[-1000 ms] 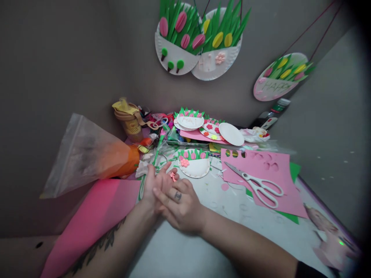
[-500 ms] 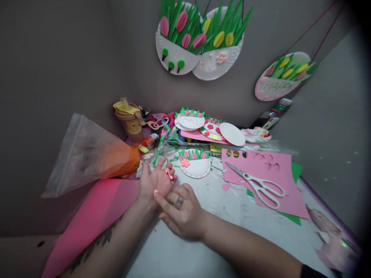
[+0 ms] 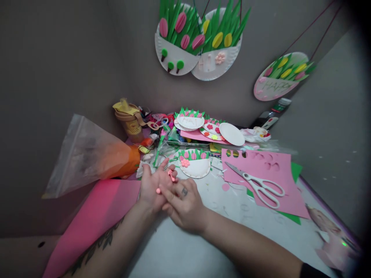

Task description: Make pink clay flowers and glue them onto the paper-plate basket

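Left hand [image 3: 150, 187] open, palm up, cradling small pink foam pieces [image 3: 171, 175]; right hand [image 3: 184, 204] fingers [image 3: 168, 192] pinching at one on palm. Step judged: picking piece off palm; next needs fine pinch, steady lift.

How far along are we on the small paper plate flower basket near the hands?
Done: the small plate basket already carries green grass, pink tulips and one pink flower. In hand: the left hand lies palm up with tiny pink pieces on it, and the right hand picks at them. Left: those pieces are not yet on the basket. Scissors lie idle on the pink sheet.
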A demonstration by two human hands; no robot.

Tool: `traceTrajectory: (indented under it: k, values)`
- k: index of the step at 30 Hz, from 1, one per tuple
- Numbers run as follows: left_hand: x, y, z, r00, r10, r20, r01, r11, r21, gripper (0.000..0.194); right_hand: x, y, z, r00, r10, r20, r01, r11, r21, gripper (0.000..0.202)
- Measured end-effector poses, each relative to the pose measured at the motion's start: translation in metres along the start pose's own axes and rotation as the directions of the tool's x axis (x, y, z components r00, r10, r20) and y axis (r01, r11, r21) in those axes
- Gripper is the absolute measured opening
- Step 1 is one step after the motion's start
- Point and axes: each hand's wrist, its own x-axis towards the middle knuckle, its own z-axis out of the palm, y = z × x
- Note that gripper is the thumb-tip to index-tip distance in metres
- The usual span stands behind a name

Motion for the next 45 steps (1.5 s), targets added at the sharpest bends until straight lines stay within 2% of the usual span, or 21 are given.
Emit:
traceTrajectory:
  k: [2,4,6,8,12,16,19,22,24,28,31,35,39,41,45]
  values:
    - [0.002,0.001,-0.001,1.000,0.023,-0.009,-0.023,1.000,-0.008,0.066,-0.001,-0.002,-0.001,0.998,-0.055,-0.004,0.055,0.998,0.010,0.043]
    - [0.003,0.000,-0.002,0.999,-0.015,-0.048,0.015,1.000,0.001,0.068,-0.001,-0.002,-0.001,0.998,-0.054,-0.014,0.054,0.999,0.000,0.043]
    - [0.004,-0.002,-0.004,0.995,-0.059,-0.074,0.060,0.998,0.005,0.067,0.000,-0.001,-0.001,1.000,0.005,-0.014,-0.005,1.000,-0.016,0.042]
    - [0.004,-0.002,-0.005,0.997,-0.048,-0.059,0.048,0.999,-0.005,0.063,0.001,0.001,-0.001,0.998,0.065,-0.002,-0.065,0.998,-0.006,0.040]
    - [0.004,-0.001,-0.004,0.999,-0.012,-0.042,0.012,1.000,-0.007,0.059,0.001,0.001,0.000,0.988,0.153,0.012,-0.153,0.980,0.126,0.031]
    - [0.004,-0.004,0.000,0.996,0.002,-0.086,-0.001,1.000,0.017,0.060,0.003,0.000,0.006,0.947,0.319,0.049,-0.317,0.895,0.315,0.019]
    - [0.002,-0.005,0.001,0.996,0.008,-0.093,-0.004,0.999,0.039,0.058,0.005,0.002,0.009,0.929,0.368,0.052,-0.356,0.842,0.404,0.014]
    - [0.001,-0.005,0.000,0.996,0.000,-0.095,0.005,0.998,0.061,0.058,0.006,0.008,0.008,0.930,0.368,0.024,-0.346,0.849,0.399,0.013]
    - [0.001,-0.004,-0.001,0.997,0.002,-0.078,0.002,0.998,0.061,0.056,0.006,0.013,0.006,0.937,0.348,-0.011,-0.329,0.896,0.300,0.015]
    - [0.003,-0.002,-0.006,0.999,-0.001,-0.054,0.003,0.999,0.042,0.056,0.002,0.018,0.003,0.983,0.181,-0.004,-0.180,0.980,0.082,0.024]
    - [0.005,-0.001,-0.008,0.998,-0.028,-0.051,0.029,0.999,0.017,0.059,-0.001,0.016,0.003,0.998,0.057,-0.004,-0.056,0.996,0.067,0.032]
    - [0.007,0.003,-0.010,0.998,-0.011,-0.056,0.010,1.000,-0.019,0.057,-0.001,0.013,0.001,0.997,0.068,-0.021,-0.066,0.995,0.075,0.026]
    - [0.007,0.005,-0.009,0.996,0.054,-0.068,-0.058,0.997,-0.057,0.057,0.000,0.009,-0.001,0.998,-0.018,-0.054,0.026,0.987,0.157,0.026]
    - [0.005,0.003,-0.007,0.997,0.029,-0.075,-0.031,0.999,-0.035,0.056,0.002,0.008,0.000,0.999,0.013,-0.049,-0.003,0.980,0.198,0.024]
    - [0.001,-0.003,-0.002,0.994,-0.022,-0.109,0.028,0.998,0.053,0.054,0.007,0.014,0.005,0.979,0.194,-0.059,-0.171,0.946,0.274,0.017]
